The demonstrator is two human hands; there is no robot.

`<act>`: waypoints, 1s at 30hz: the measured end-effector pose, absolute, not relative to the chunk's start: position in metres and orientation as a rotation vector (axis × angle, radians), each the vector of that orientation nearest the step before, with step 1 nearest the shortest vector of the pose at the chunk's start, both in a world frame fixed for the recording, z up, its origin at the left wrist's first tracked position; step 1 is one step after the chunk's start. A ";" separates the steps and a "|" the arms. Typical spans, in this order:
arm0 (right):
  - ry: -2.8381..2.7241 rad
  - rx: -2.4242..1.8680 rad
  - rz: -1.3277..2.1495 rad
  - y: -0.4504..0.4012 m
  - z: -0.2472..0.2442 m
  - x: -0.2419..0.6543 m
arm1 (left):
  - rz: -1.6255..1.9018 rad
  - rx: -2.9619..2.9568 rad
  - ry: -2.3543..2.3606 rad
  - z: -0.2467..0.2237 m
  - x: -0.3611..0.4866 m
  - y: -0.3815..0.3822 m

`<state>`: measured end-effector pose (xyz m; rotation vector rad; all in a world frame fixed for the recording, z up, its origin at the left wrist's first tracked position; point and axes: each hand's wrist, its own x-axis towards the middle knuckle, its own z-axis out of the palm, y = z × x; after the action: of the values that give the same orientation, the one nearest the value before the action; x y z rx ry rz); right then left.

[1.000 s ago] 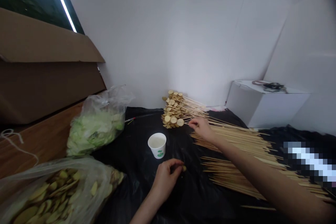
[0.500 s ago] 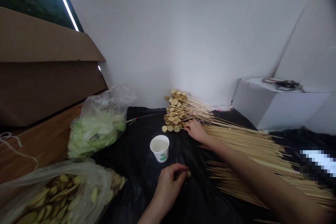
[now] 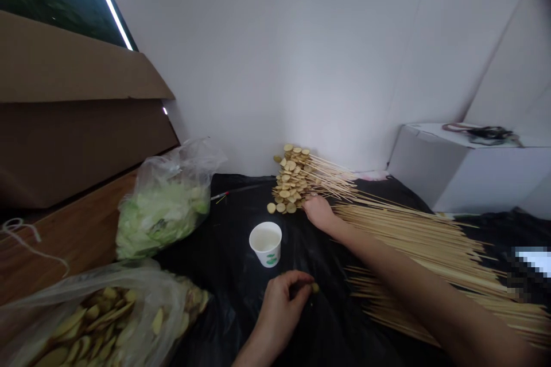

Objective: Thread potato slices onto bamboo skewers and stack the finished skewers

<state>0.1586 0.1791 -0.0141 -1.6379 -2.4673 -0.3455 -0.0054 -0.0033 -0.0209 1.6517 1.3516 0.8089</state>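
Observation:
Low in the middle, my left hand (image 3: 279, 307) is closed, pinching a small potato slice (image 3: 315, 287) between thumb and fingertips. A white paper cup (image 3: 266, 245) with green print stands just beyond it. Farther out, my right hand (image 3: 317, 211) has its fingers closed at the near edge of a pile of skewered potato slices (image 3: 291, 178). It grips the stick of a skewer whose slices (image 3: 280, 207) lie in a row at the front of the pile; the fingertips partly hide that stick. Under my right forearm many bare bamboo skewers (image 3: 400, 235) are spread out.
At left are a clear bag of cut cabbage (image 3: 161, 215) and an open bag of potato slices (image 3: 97, 321). A cardboard box (image 3: 77, 143) stands behind them. A pen (image 3: 220, 196) lies on the black plastic sheet (image 3: 228, 281). A white box (image 3: 447, 169) is at right.
The view has shifted slightly, moving everything a little to the right. My right hand stays at the pile's edge, and my left hand keeps its pinch on the slice.

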 end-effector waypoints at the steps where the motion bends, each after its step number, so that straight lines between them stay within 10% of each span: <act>1: -2.464 -1.648 -0.351 0.179 -0.014 0.158 | 0.811 1.651 1.348 -0.021 -0.005 -0.003; 30: -2.557 -1.520 -0.531 0.107 0.012 0.218 | 0.875 1.688 1.258 -0.037 -0.010 0.007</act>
<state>0.2183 0.1069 0.0124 -1.5195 -2.5567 -0.5314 -0.0101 0.0067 -0.0374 1.6875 1.2582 0.8754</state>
